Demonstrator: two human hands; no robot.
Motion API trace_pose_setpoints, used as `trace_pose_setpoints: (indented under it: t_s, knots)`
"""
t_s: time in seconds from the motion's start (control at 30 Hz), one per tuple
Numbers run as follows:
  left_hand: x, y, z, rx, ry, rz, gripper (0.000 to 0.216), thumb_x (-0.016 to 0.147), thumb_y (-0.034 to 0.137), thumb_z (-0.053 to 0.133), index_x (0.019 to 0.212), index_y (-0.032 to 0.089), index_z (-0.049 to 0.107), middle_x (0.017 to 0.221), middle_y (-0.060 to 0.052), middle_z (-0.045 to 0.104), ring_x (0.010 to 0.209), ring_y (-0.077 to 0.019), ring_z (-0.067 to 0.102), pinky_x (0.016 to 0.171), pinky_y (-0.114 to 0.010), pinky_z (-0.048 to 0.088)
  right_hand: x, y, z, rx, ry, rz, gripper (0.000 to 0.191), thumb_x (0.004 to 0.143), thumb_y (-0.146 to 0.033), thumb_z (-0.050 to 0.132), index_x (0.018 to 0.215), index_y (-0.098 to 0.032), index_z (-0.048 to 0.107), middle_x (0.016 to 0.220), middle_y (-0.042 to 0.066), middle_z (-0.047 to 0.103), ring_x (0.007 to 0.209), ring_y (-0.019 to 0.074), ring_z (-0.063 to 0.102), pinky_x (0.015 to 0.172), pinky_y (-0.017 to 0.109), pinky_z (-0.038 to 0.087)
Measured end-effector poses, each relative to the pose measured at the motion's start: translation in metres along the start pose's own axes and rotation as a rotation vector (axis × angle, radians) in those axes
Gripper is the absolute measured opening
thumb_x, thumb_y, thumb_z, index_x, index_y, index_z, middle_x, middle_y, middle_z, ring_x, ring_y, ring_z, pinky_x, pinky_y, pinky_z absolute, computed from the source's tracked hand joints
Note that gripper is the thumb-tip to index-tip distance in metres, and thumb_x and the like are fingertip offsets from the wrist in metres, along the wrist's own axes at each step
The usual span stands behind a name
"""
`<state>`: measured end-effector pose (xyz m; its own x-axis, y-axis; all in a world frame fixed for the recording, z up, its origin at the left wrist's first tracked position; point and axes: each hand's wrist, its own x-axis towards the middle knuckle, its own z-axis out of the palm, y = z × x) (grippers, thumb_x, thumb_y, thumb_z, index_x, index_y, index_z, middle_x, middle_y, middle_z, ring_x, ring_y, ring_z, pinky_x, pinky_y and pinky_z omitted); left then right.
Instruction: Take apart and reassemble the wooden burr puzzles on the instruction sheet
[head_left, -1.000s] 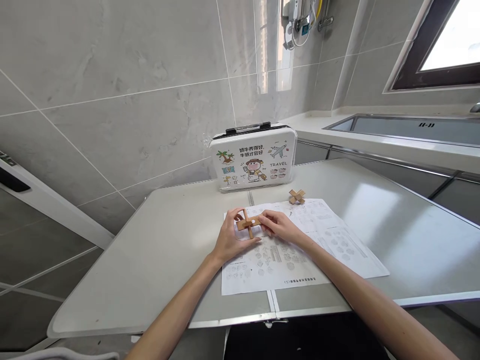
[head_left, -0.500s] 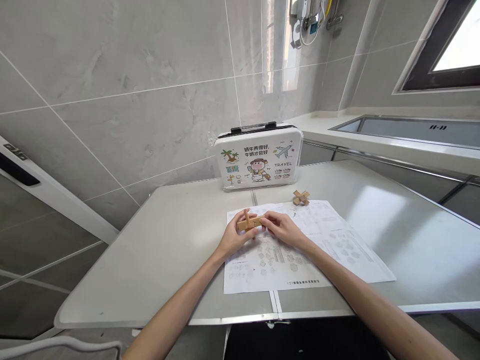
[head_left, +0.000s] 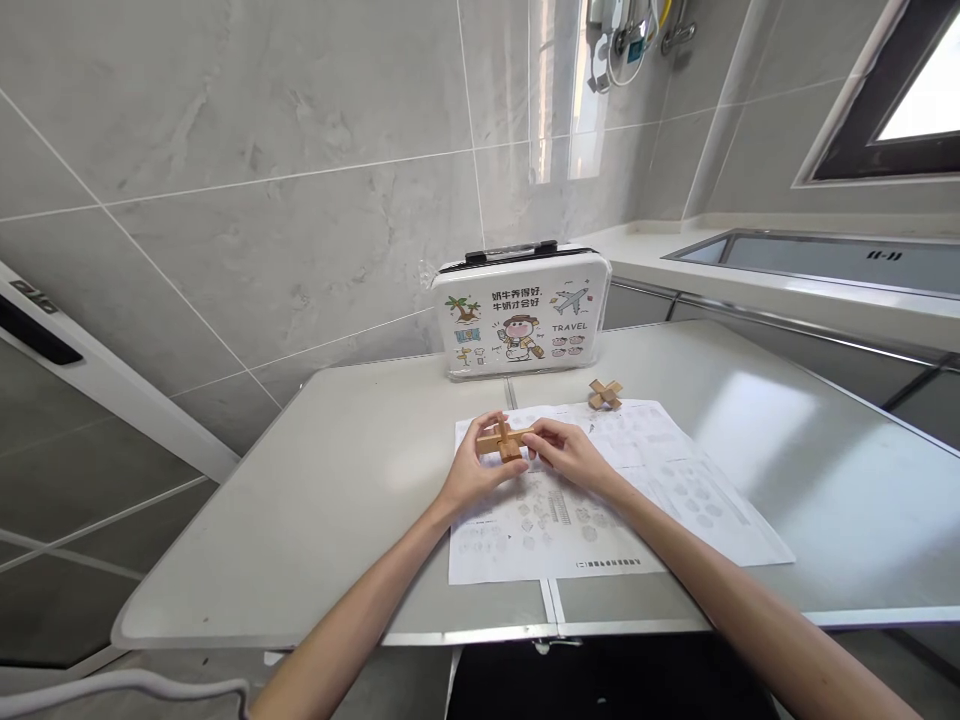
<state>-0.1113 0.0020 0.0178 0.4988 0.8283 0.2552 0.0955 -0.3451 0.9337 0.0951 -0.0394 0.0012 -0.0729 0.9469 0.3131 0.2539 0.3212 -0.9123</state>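
Both hands hold a wooden burr puzzle [head_left: 509, 450] made of crossed bars, just above a printed sheet. My left hand [head_left: 471, 468] curves round it, with the fingers behind and the thumb at the near side. The tips of my right hand [head_left: 562, 450] pinch the right end of its horizontal bar. One bar stands up from the middle. The printed sheet [head_left: 600, 520] lies under both hands and carries small line drawings. A second wooden burr puzzle [head_left: 605, 394], shaped like a star of crossed bars, sits at the sheet's far edge.
A white carry case [head_left: 525, 318] with cartoon prints and a black handle stands at the back of the folding table [head_left: 337, 480], before the tiled wall. A counter with a sink [head_left: 825, 262] runs along the right. A pale cable [head_left: 135, 680] crosses the lower left.
The held puzzle has turned between my fingers, so its near block faces me more and the upright bar has shifted slightly right. My left fingers have spread a little wider around it.
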Motion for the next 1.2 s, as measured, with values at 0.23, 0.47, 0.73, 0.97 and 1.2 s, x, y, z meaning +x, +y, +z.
trace_pose_setpoints:
  t_s: [0.23, 0.47, 0.73, 0.97, 1.2]
  knots:
    - [0.002, -0.007, -0.001, -0.08, 0.049, -0.019, 0.075, 0.071, 0.05, 0.089, 0.132, 0.022, 0.056, 0.141, -0.015, 0.06, 0.133, -0.0307, 0.057, 0.114, -0.047, 0.045, -0.001, 0.001, 0.0, 0.064, -0.037, 0.019, 0.041, 0.097, -0.061, 0.057, 0.087, -0.021, 0.063, 0.077, 0.003, 0.069, 0.056, 0.0139, 0.05, 0.055, 0.028, 0.041]
    - [0.0, -0.002, -0.004, -0.019, 0.043, -0.009, 0.083, 0.068, 0.045, 0.092, 0.137, 0.023, 0.052, 0.142, -0.014, 0.058, 0.132, -0.0304, 0.056, 0.116, -0.047, 0.041, -0.003, 0.003, 0.002, -0.026, -0.055, -0.016, 0.042, 0.099, -0.059, 0.055, 0.086, -0.021, 0.068, 0.073, 0.002, 0.068, 0.056, 0.0143, 0.052, 0.057, 0.028, 0.041]
    - [0.001, -0.005, -0.002, 0.042, 0.107, 0.078, 0.079, 0.065, 0.042, 0.094, 0.13, 0.023, 0.053, 0.138, -0.012, 0.058, 0.132, -0.0302, 0.056, 0.115, -0.046, 0.042, -0.002, 0.005, 0.008, -0.077, 0.078, -0.066, 0.038, 0.099, -0.056, 0.056, 0.092, -0.022, 0.072, 0.084, 0.006, 0.076, 0.068, 0.0199, 0.062, 0.065, 0.031, 0.046]
    - [0.002, -0.003, -0.005, 0.002, 0.072, 0.083, 0.083, 0.065, 0.04, 0.094, 0.132, 0.023, 0.049, 0.133, -0.013, 0.062, 0.129, -0.0293, 0.059, 0.114, -0.047, 0.044, -0.003, 0.0, 0.005, 0.025, -0.054, -0.028, 0.04, 0.099, -0.057, 0.055, 0.092, -0.021, 0.07, 0.081, 0.004, 0.072, 0.062, 0.0162, 0.055, 0.059, 0.029, 0.04]
    - [0.002, -0.002, -0.013, 0.052, 0.066, 0.11, 0.082, 0.068, 0.038, 0.093, 0.135, 0.023, 0.048, 0.139, -0.014, 0.059, 0.13, -0.0297, 0.059, 0.113, -0.047, 0.046, -0.002, -0.001, -0.001, 0.129, -0.172, 0.029, 0.039, 0.096, -0.059, 0.06, 0.097, -0.02, 0.068, 0.084, 0.004, 0.07, 0.058, 0.0133, 0.049, 0.054, 0.028, 0.038]
